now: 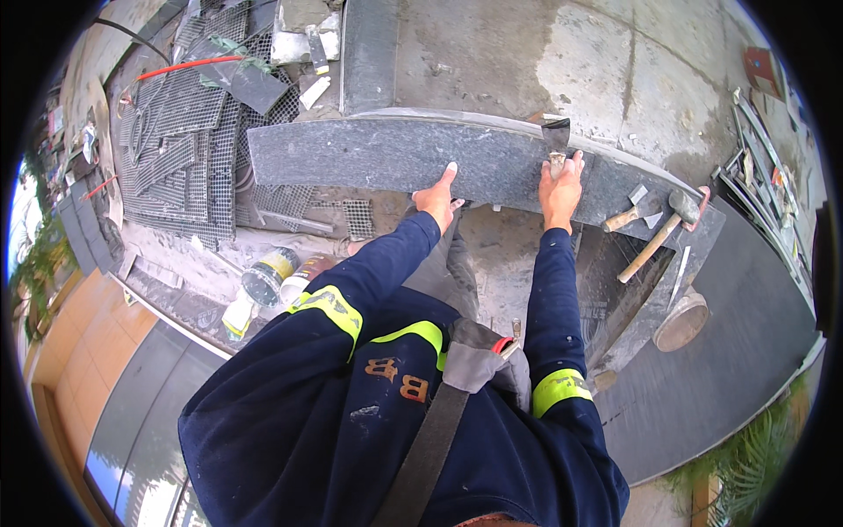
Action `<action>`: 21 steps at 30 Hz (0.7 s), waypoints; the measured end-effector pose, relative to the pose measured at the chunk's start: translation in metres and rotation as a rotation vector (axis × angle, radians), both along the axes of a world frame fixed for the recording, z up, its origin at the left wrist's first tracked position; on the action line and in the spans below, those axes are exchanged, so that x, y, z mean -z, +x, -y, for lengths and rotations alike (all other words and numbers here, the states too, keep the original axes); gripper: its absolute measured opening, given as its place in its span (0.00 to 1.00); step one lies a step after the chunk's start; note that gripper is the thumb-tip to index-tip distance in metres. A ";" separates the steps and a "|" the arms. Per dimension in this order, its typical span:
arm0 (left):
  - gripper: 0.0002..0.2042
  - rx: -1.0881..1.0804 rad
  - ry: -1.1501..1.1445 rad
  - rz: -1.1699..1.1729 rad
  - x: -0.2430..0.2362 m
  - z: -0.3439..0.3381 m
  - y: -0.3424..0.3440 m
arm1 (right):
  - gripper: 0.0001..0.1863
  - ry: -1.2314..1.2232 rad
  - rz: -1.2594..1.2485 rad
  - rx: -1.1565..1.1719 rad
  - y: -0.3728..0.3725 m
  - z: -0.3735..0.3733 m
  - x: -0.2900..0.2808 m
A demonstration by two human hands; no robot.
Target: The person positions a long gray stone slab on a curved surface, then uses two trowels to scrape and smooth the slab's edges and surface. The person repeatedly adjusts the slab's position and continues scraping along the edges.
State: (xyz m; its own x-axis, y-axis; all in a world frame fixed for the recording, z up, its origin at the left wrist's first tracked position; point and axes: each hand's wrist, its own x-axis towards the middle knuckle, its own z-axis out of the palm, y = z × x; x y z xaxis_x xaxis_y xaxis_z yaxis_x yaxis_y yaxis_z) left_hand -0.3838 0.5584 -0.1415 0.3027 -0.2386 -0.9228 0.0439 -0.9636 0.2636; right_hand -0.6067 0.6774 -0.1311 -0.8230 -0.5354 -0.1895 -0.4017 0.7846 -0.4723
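A long dark grey stone slab [351,154] lies crosswise in front of me. My left hand [435,200] grips its near edge, with the thumb on top and the other fingers partly hidden below. Farther right, my right hand [560,193] is closed around the pale handle of a putty knife [556,136], whose dark blade points away from me over the slab. Right of that hand rest a second scraper with a wooden handle [621,219] and a hammer [654,250]. The hammer's head lies toward the far side.
Stacked mesh-backed sheets [176,167] lie at the left, with an orange-red strip [189,65] across them. Several used containers [270,274] stand left of my body. A round tub [681,321] is near a large dark panel [729,351] at the right. Metal strips [764,162] lie beyond.
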 end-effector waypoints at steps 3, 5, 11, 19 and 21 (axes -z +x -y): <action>0.48 0.009 -0.009 0.016 0.000 0.003 0.003 | 0.19 -0.018 0.006 -0.008 0.001 0.002 0.001; 0.48 0.028 -0.008 0.006 -0.002 0.000 -0.006 | 0.19 -0.027 -0.007 0.004 -0.002 -0.004 0.002; 0.54 0.066 0.012 -0.110 0.008 0.004 0.015 | 0.23 -0.022 0.014 0.020 0.004 0.004 0.001; 0.52 0.080 0.049 -0.052 0.005 0.001 0.000 | 0.20 -0.058 0.058 0.091 0.000 -0.004 -0.005; 0.53 0.095 0.045 -0.071 0.006 -0.001 0.000 | 0.21 -0.080 0.063 0.106 -0.002 -0.005 -0.008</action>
State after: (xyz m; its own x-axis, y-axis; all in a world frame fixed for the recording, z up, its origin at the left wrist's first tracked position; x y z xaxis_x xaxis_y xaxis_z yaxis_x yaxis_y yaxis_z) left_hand -0.3843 0.5591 -0.1479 0.2143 -0.2210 -0.9515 -0.0317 -0.9751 0.2193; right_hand -0.6083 0.6827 -0.1236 -0.8633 -0.4620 -0.2031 -0.2863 0.7798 -0.5567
